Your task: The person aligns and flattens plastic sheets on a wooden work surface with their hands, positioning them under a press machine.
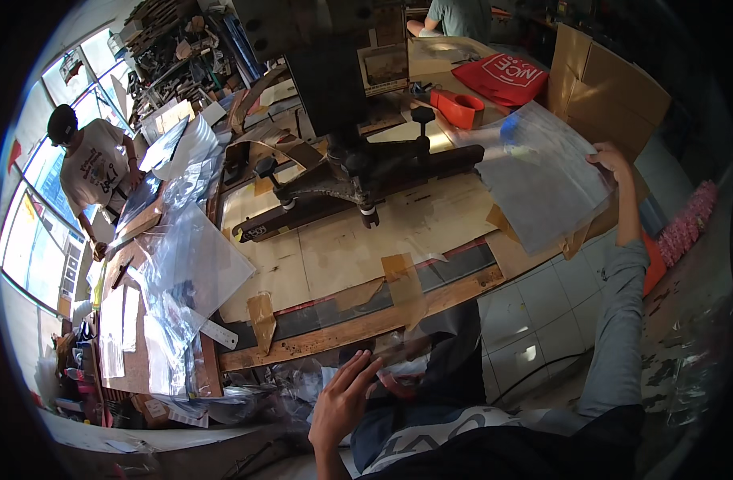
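My right hand (613, 162) is at the right side of the worktable, fingers closed on the far right edge of a clear plastic sheet (546, 180). The sheet lies in what looks like a stack, partly over brown cardboard. My left hand (346, 398) is low, just off the table's front wooden edge, with its fingers stretched out. A dark rounded thing shows by its fingertips; I cannot tell whether they touch. Ahead of me, a dark metal press head (354, 172) with a long bar (414, 188) stands over a pale board (342, 248) with brown tape on it.
More clear plastic sheets (210, 260) and a metal ruler (220, 334) lie at the left. There, another person (98, 164) stands at the table. An orange tape dispenser (458, 108), a red bag (502, 78) and a cardboard box (606, 88) are at the back right.
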A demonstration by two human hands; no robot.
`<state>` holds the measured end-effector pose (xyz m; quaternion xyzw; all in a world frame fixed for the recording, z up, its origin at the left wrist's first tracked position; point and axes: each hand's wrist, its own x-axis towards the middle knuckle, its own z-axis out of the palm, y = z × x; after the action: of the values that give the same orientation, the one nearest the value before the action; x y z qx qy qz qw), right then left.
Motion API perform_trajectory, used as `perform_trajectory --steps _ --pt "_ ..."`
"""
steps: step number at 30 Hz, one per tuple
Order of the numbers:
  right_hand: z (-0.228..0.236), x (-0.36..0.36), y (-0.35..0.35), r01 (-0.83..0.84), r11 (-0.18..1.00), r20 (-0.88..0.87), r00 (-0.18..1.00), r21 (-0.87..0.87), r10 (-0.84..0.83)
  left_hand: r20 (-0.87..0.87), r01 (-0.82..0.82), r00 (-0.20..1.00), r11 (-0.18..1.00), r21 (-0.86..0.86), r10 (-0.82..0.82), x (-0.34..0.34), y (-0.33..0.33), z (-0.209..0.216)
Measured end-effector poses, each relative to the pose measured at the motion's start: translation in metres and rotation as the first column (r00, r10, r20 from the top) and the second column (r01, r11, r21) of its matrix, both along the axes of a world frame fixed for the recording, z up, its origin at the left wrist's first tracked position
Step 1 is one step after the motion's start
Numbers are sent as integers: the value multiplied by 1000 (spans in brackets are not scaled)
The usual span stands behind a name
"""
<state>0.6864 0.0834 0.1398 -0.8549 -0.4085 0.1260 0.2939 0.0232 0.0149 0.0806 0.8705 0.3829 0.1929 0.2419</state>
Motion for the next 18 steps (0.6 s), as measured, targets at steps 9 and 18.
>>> perform_trajectory --steps 9,18 --pt "70 -16 15 148 968 601 762 200 -241 -10 19 1000 1000 2 -19 4 2 0" --pt "33 -57 20 414 900 761 625 -139 -171 22 -10 1000 997 -75 12 9 2 1"
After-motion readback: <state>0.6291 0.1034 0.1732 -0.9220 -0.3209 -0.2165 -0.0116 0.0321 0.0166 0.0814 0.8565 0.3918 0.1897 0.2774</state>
